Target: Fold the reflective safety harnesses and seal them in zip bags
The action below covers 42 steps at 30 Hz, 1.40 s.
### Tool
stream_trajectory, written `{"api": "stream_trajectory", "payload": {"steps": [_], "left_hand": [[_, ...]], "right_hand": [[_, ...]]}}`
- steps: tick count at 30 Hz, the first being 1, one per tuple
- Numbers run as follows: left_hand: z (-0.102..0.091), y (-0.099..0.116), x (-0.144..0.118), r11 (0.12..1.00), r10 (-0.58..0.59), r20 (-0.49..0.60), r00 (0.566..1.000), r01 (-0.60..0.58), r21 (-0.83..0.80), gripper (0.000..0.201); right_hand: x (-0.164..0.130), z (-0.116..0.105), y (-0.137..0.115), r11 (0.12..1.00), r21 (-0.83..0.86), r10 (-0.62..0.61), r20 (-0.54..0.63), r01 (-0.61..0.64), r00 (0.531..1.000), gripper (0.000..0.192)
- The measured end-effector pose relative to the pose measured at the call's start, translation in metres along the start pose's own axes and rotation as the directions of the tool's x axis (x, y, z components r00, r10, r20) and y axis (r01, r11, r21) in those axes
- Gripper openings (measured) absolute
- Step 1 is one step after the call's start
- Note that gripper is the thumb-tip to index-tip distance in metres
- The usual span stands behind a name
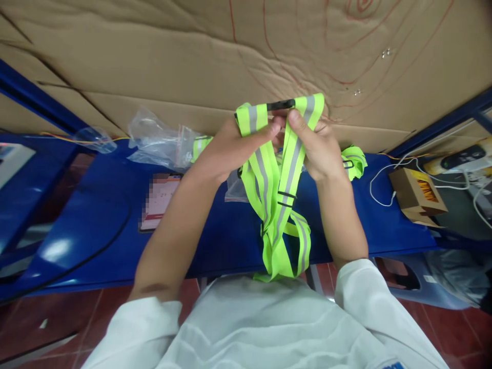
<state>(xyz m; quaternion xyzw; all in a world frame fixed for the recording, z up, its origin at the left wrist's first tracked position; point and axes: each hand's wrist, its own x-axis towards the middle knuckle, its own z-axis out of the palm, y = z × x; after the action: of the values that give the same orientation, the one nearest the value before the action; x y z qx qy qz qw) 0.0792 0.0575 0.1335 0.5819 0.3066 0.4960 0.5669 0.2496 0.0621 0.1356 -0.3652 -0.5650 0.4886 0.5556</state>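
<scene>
Blue table (96, 225), hands (230, 146) (319, 148) gripping reflective strap (274, 200)

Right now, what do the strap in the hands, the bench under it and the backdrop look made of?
Strap: woven fabric webbing, neon yellow with a dull grey reflective stripe; it folds limply, with black, probably plastic, sliders. Both hands, left and right, pinch it. Bench: glossy blue, hard, likely painted metal or plastic, judging by the light glare. Backdrop: matte brown corrugated cardboard, creased.

A glossy blue table (96, 225) carried crumpled clear plastic bags (161, 141), a phone (159, 201), a black cable (96, 248), white cords (388, 179), and an open cardboard box (417, 197) at its right end.
</scene>
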Motion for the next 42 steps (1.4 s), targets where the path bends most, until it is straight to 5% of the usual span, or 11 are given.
{"api": "stream_trajectory", "payload": {"steps": [5,8,14,16,19,25,30,37,40,42], "left_hand": [[0.004,-0.014,0.004,0.999,-0.005,0.115,0.993,0.010,-0.036,0.035],[0.008,-0.022,0.007,0.999,0.017,0.051,0.999,-0.015,-0.038,0.040],[-0.004,-0.018,0.004,0.962,-0.117,0.084,0.990,0.092,0.258,0.047],[-0.006,-0.016,0.003,0.945,-0.171,0.117,0.978,0.129,0.300,0.043],[-0.002,-0.015,0.002,0.970,-0.183,0.172,0.968,0.148,0.195,0.040],[0.013,-0.026,0.003,0.968,-0.186,0.359,0.915,0.233,-0.091,0.046],[0.014,-0.032,0.003,0.987,-0.162,0.309,0.937,0.154,0.051,0.041],[0.014,-0.037,0.002,0.997,-0.022,0.254,0.967,0.001,0.082,0.058],[0.016,-0.038,-0.001,0.998,-0.046,0.313,0.949,0.034,0.044,0.049],[0.016,-0.037,-0.001,0.997,-0.082,0.369,0.926,0.076,0.031,0.043]], "right_hand": [[0.003,0.003,0.008,1.000,0.018,-0.006,0.020,0.006,1.000,0.015],[0.006,-0.009,0.007,0.990,-0.136,-0.028,0.049,0.034,0.998,0.021],[-0.006,-0.038,-0.034,0.910,-0.380,-0.099,0.188,0.165,0.977,0.045],[-0.012,-0.038,-0.042,0.889,-0.427,-0.065,0.235,0.163,0.970,0.037],[-0.015,-0.034,-0.039,0.841,-0.494,-0.119,0.231,0.222,0.966,0.024],[-0.006,-0.037,-0.026,0.746,-0.582,-0.271,0.180,0.324,0.946,0.043],[-0.009,-0.046,-0.028,0.822,-0.522,-0.165,0.163,0.227,0.973,0.046],[0.003,-0.055,-0.016,0.987,-0.138,0.107,0.192,-0.081,0.976,0.037],[0.007,-0.058,-0.012,0.983,-0.176,0.087,0.174,-0.056,0.981,0.040],[0.005,-0.059,-0.013,0.943,-0.326,-0.023,0.151,0.072,0.988,0.039]]}}
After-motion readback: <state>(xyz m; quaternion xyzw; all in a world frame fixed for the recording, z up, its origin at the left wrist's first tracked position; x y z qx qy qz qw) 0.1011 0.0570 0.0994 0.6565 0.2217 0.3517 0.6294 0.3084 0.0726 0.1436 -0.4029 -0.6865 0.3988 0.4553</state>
